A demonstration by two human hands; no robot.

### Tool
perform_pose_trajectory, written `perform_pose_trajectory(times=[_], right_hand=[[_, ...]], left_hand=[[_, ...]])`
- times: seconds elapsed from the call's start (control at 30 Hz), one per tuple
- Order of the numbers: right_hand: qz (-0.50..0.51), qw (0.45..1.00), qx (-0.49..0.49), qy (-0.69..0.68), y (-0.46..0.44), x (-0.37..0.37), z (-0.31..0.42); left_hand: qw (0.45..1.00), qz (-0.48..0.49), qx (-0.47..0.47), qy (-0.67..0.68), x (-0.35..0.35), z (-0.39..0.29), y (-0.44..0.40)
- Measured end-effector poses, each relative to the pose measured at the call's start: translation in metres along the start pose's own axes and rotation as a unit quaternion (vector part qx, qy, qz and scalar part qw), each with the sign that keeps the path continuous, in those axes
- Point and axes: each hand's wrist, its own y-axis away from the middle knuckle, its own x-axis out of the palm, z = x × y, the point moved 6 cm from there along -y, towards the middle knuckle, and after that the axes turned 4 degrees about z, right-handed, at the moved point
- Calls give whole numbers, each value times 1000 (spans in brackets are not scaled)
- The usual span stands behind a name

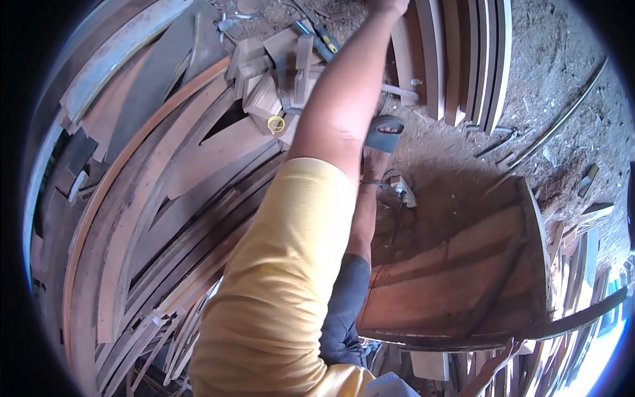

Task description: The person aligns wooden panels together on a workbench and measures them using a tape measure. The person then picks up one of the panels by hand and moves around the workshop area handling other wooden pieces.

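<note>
My left arm, in a yellow sleeve, reaches up across the view to my left hand (389, 5), which the top edge cuts off. Its fingers are out of sight, so what it holds cannot be told. Closest to it are several curved timbers (433, 59) lying side by side. At the lower right, my right hand (501, 358) has its fingers over the edge of a long curved plank (582, 319). This plank runs along the near side of a wide reddish wooden panel (436, 291).
Curved planks (142, 198) are piled on the left. Wood offcuts (264, 92), a yellow tape ring (276, 124) and a yellow-black tool (327, 38) lie near my arm. A white power socket (402, 190) with a cord sits by my sandalled foot (385, 132). Sawdust covers the ground.
</note>
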Motion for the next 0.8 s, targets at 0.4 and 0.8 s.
perform_pose_trajectory(times=[0.4, 0.8], right_hand=[[6, 999, -22, 34, 10, 14, 24], [-106, 993, -38, -37, 15, 8, -12]], left_hand=[[899, 282, -291, -166, -18, 185, 168], [989, 52, -66, -118, -1, 216, 149]])
